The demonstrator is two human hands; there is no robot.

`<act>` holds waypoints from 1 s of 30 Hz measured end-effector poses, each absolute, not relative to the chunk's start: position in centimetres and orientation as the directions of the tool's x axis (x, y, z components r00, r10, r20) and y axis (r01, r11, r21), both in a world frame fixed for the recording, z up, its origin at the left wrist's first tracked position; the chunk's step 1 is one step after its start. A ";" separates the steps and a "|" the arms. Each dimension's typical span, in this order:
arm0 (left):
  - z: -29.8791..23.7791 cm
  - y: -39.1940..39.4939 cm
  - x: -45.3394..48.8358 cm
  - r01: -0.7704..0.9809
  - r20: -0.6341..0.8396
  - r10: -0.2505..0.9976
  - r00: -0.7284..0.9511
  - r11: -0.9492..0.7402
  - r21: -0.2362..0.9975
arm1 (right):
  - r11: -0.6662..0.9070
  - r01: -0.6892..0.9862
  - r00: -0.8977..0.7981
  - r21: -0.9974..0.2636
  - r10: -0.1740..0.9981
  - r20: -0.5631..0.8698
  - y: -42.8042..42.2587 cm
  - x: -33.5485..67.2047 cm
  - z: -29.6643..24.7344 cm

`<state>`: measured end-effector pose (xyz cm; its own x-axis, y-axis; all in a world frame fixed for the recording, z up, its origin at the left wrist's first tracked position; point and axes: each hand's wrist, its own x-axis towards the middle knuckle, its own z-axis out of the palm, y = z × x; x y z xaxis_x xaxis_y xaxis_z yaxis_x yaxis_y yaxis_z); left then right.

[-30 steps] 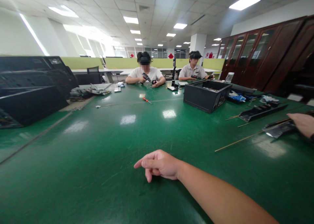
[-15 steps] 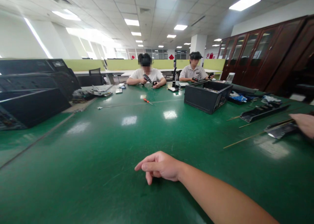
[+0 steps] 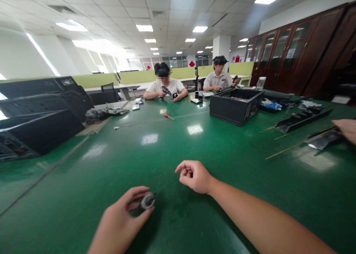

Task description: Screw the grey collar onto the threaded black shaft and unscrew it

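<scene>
My left hand (image 3: 122,218) has come in at the lower middle of the view, its thumb and fingers closed around a small grey ring-shaped roll (image 3: 148,201). Motion blurs this hand a little. To the right, just above the green tabletop, my right hand (image 3: 196,176) has its fingers curled in and the thumb close to the forefinger. Whatever lies between those fingertips is too small to make out. A faint thin line runs from the roll toward the right hand; I cannot tell whether it is a thread or a mark on the table.
An orange screwdriver (image 3: 168,116) lies farther out. Beyond it a person (image 3: 165,85) holds a power drill, and another person (image 3: 218,79) sits behind a black computer case (image 3: 236,107). Dark cases (image 3: 39,131) stand left; dark metal parts (image 3: 303,121) and someone's hand (image 3: 346,129) are right.
My left hand has entered from below with the grey roll in it. My right hand has moved right and slightly farther out, and its stretched fingers have curled in.
</scene>
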<state>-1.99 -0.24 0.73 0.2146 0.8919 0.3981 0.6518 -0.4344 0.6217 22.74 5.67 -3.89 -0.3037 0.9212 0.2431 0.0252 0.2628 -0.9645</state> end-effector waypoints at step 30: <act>-2.1 3.5 1.1 0.548 0.368 0.838 0.402 -0.543 0.637 | 0.557 0.464 -0.412 -0.689 0.824 0.389 3.6 22.3 -3.1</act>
<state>1.14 3.53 -2.05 0.4023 0.8381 0.3685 0.5476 -0.5428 0.6368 22.34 3.62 -3.07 -0.4119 0.8239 0.3893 0.4640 0.5573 -0.6886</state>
